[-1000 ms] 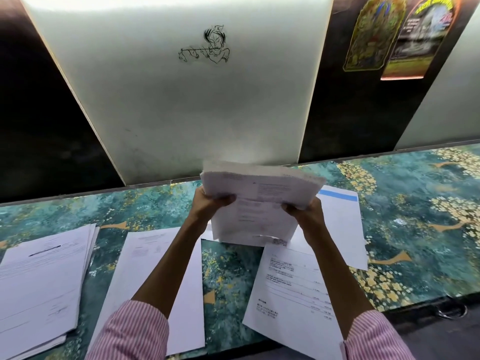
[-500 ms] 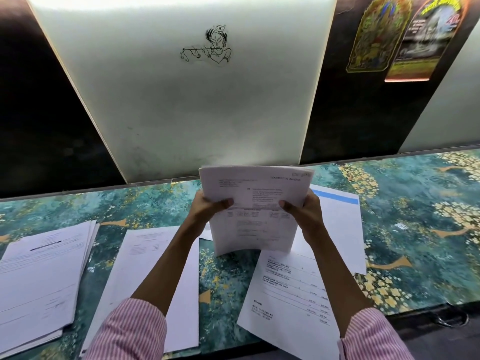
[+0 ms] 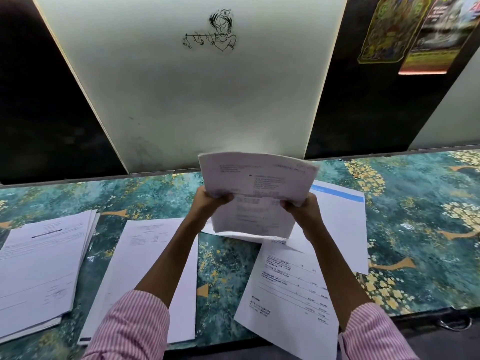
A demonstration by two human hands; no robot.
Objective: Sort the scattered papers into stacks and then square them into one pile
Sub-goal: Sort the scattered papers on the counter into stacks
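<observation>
Papers, held sheaf [image 3: 259, 188]: upright over the middle of the desk [image 3: 415, 216], toward its back edge. The lower edge sits close over the far end of the printed sheet [image 3: 285, 294]; contact can't be resolved.

Grip: left hand [image 3: 211, 202] is clamped on the left side edge, thumb on the near face, fingers behind. Right hand [image 3: 302, 211] does likewise on the right side edge. Both are closed round the sheaf at about mid-height.

Handling (judgement): the top half bows over unsupported, so the sheaf is light, limp and has little stiffness. Sheets should slip on each other readily, which helps jogging but fans them if the grip slackens. Take it by the side edges.

Elsewhere:
- thick stack [image 3: 44, 268] at the left end
- white stack [image 3: 135, 268] under the left forearm
- printed sheet skewed at the front edge
- blue-banded sheet [image 3: 342, 216] just right of the hands
</observation>
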